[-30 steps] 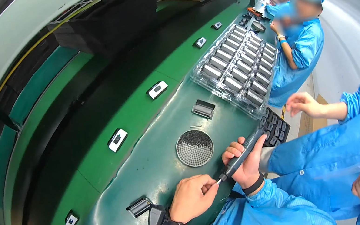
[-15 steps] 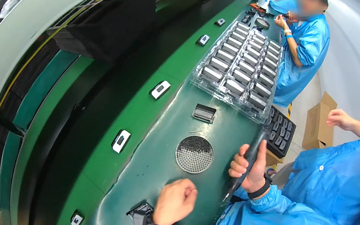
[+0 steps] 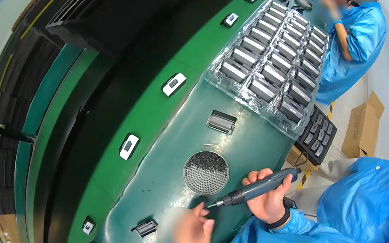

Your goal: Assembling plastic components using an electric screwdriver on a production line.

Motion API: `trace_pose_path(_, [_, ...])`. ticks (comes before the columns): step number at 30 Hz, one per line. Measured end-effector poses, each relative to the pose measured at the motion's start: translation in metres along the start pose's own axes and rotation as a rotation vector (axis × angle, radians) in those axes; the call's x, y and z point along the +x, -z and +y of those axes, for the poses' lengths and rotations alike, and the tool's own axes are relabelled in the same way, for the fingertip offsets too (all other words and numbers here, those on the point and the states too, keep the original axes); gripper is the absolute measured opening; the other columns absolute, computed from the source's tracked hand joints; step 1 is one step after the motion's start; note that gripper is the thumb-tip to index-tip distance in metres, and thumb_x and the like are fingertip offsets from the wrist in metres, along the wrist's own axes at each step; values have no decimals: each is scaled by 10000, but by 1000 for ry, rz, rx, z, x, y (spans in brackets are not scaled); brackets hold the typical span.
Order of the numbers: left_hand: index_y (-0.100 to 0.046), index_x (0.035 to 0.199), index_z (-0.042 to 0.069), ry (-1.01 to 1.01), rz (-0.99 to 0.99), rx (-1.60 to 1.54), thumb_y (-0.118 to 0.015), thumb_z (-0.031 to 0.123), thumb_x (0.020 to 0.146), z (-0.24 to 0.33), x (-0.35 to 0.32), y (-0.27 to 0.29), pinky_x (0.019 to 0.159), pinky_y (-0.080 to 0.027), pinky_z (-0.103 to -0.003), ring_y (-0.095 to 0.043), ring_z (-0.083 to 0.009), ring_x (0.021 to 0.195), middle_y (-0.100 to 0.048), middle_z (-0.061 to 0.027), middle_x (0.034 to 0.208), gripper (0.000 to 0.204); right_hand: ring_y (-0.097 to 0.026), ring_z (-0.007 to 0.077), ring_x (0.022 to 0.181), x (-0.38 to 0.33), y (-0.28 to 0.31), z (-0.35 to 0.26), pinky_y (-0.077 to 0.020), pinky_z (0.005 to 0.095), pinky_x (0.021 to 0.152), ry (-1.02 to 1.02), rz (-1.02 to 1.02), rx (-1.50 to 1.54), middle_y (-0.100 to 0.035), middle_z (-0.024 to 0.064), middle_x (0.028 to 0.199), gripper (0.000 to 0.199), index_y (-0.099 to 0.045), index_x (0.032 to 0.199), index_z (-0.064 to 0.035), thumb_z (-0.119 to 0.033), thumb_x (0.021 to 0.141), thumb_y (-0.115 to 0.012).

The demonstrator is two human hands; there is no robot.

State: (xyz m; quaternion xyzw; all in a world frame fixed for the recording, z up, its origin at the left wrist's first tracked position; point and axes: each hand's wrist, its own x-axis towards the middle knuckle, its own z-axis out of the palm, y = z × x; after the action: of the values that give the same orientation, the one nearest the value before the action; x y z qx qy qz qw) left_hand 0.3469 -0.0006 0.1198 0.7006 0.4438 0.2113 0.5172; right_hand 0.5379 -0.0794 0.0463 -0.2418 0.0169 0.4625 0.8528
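Observation:
My right hand [image 3: 267, 203] is wrapped around a dark electric screwdriver [image 3: 261, 187], which lies nearly level with its bit pointing left. Close to the bit tip is my left hand [image 3: 188, 237], thumb and fingertips drawn together in a pinch; whatever they hold is too small to make out. Just beyond the bit stands a round dimpled dish [image 3: 204, 185], its far part covered with small dark screws. A black plastic housing [image 3: 145, 228] rests on the bench beside my left hand, and a similar black housing [image 3: 221, 122] lies past the dish.
A clear tray [image 3: 246, 97] of grey-and-black units fills the far right of the bench [image 3: 162, 177]. Along the left, a green conveyor [image 3: 153, 120] carries several white devices [image 3: 174, 84]. Co-workers in blue [image 3: 351, 53] are at the right. A carton [image 3: 363, 125] and black tray [image 3: 315, 135] stand lower.
The screwdriver has swung from steep to nearly level, its bit now by my left fingertips. My left hand has turned, uncovering the near housing. The view has shifted.

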Motion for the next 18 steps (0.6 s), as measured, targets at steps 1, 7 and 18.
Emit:
trace_pose_path(1, [-588, 1378, -44, -34, -30, -148, -681, 192, 981, -3, 2, -14, 773, -542, -289, -664, -181, 913, -667, -173, 1192, 471, -524, 263, 922, -3, 0, -1, -483, 356, 758, -62, -24, 49, -590, 103, 1014, 785, -613, 1072, -94, -840, 880, -461])
trace_pose_path(7, [-671, 1219, -35, -205, 32, -447, -614, 275, 1047, 17, 21, -68, 862, -531, -330, -656, -199, 1006, -685, -190, 1230, 359, -609, 265, 918, -19, 18, -24, -531, 366, 709, -254, -77, 155, -624, 138, 1071, 789, -619, 1244, -104, -805, 914, -472])
trace_pose_path(18, [-734, 1144, -14, -229, 109, -300, -734, -5, 903, 74, 23, -84, 742, -536, -273, -665, -145, 877, -714, -103, 1050, 241, -696, 352, 840, 25, -75, -126, -562, 400, 754, 512, -820, -1497, -714, 153, 1006, 558, -611, 1301, -17, -308, 866, -804])
